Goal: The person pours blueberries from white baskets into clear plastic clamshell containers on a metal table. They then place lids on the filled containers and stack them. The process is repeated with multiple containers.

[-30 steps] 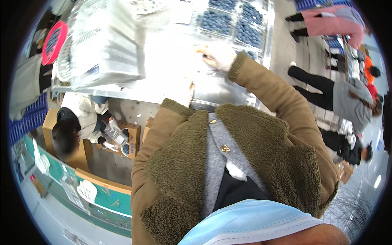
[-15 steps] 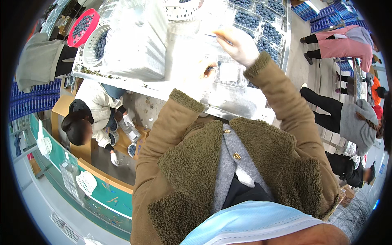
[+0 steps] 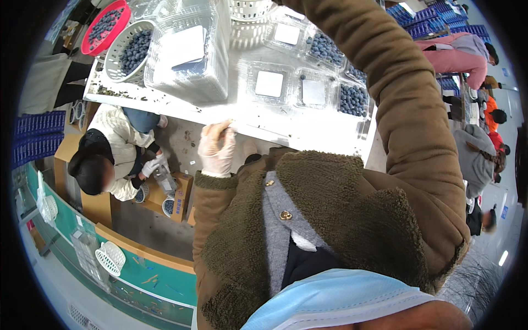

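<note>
My left hand (image 3: pixel 216 149), in a thin clear glove, is at the table's near edge with its fingers loosely bent and apart. Nothing shows in it. Beyond that edge lie clear plastic punnets, one with a white pad (image 3: pixel 269 84) and one with a pad and a single blueberry (image 3: pixel 303 77). Blueberries fill another punnet (image 3: pixel 352 100) to their right. My right arm (image 3: pixel 399 82) stretches up across the table's right side, its hand outside the picture at the top. A tall stack of clear punnets (image 3: pixel 215 66) stands left of the middle.
A white basket of blueberries (image 3: pixel 135 52) and a red basket (image 3: pixel 122 21) stand at the table's left. Another white basket (image 3: pixel 247 10) is at the far side. Below left, a gloved co-worker (image 3: pixel 110 143) crouches by cardboard boxes (image 3: pixel 181 192). Several people are at the right.
My left hand has drawn back from the punnets to the table's edge. My right arm has reached farther up, taking its hand out of view. The co-worker's hands have come together.
</note>
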A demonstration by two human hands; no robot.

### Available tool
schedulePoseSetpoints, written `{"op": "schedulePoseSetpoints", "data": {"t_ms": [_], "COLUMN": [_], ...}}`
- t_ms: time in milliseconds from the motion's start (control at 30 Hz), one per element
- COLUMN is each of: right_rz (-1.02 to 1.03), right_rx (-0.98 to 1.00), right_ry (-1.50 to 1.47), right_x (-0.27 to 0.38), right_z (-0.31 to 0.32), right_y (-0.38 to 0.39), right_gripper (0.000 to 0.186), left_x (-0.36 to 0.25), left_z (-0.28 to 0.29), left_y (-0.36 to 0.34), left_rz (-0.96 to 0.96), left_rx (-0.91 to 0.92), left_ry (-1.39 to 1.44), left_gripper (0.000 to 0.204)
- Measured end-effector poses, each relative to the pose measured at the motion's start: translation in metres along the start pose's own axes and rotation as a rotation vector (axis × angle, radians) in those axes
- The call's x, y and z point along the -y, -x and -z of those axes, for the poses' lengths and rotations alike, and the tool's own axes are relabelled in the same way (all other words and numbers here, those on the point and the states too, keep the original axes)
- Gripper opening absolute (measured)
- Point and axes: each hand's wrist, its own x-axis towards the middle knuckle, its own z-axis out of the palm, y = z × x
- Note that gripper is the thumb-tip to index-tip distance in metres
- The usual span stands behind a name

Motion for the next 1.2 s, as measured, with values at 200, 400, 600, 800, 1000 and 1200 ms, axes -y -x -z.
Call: {"op": "schedulePoseSetpoints", "data": {"t_ms": [200, 400, 600, 800, 1000, 1200], "right_rz": [0.48, 0.209, -0.33, -0.504, -0.637, -0.593], "right_rx": [-0.285, -0.538, -0.493, -0.512, -0.132, -0.195], "right_ry": [0.519, 0.382, 0.192, -0.059, -0.155, -0.403], "right_x": [-0.005, 0.021, 0.088, 0.174, 0.225, 0.224], "right_z": [0.015, 0.047, 0.019, -0.038, -0.13, -0.167], "right_y": [0.005, 0.11, 0.287, 0.38, 0.388, 0.402], "right_gripper": [0.009, 0.009, 0.02, 0.021, 0.013, 0.027], "left_x": [0.02, 0.008, -0.012, -0.028, 0.007, 0.037], "left_z": [0.005, -0.016, -0.108, -0.165, -0.146, -0.078], "left_y": [0.004, -0.006, -0.032, -0.058, -0.086, -0.059], "left_rz": [0.119, -0.035, 0.065, 0.41, 0.292, 0.072], "left_rx": [-0.013, 0.158, 1.093, 1.067, 0.91, 0.761], "left_ry": [0.053, 0.054, -0.059, 0.097, 0.353, -0.281], "left_gripper": [0.019, 0.025, 0.028, 0.01, 0.018, 0.027]}}
